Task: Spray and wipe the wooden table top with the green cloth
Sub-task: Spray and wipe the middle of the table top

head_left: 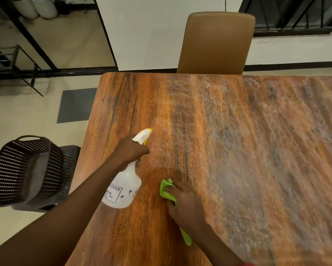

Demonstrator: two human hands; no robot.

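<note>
Spraying with bottle gripped in left hand, cloth bunched under right hand; next, probably wiping misted table.

Table top open rightward; spray bottle and green cloth crowd near left; chair beyond.

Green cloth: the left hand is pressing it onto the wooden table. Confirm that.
Not quite. The head view shows the green cloth held against the wooden table by the right hand, not the left; the left hand holds the spray bottle.
</note>
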